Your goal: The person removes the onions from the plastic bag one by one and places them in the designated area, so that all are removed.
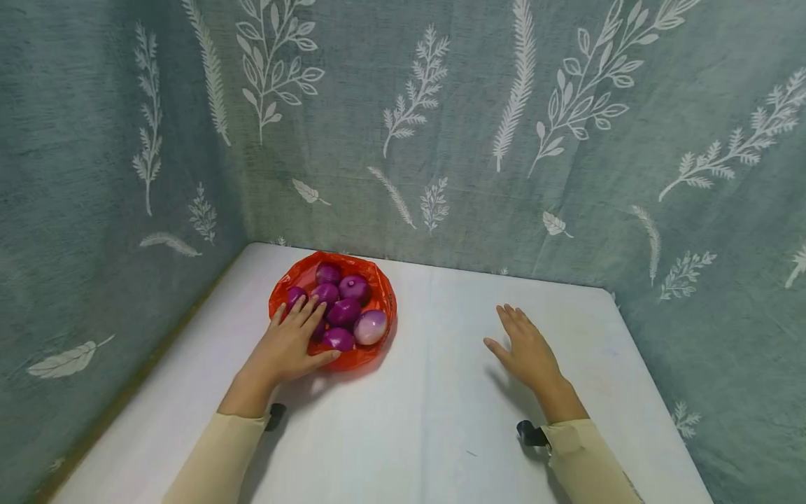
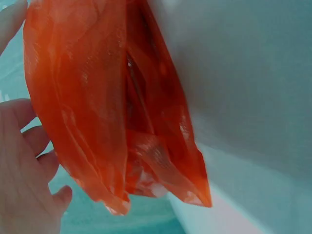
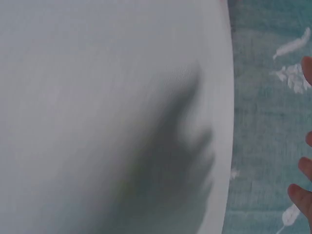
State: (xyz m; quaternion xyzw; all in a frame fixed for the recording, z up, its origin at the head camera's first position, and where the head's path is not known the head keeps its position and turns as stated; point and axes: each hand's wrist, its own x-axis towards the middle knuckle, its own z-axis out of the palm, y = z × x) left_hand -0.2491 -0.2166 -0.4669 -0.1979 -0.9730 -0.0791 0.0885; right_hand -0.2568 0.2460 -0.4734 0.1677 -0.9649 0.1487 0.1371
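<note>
Several purple onions lie in a red plastic bag whose rim is spread into a round, bowl-like shape at the table's far left. One onion at the right side is paler. My left hand is over the near-left part of the bag, fingers spread, covering some onions; whether it touches them is unclear. In the left wrist view the bag's crinkled side fills the middle, beside the left hand. My right hand hovers above the table with straight fingers, holding nothing.
A white table carries the bag, with a small dark mark near its front. Green curtains with white leaf prints stand behind and on both sides. A black wrist device sits at the right cuff.
</note>
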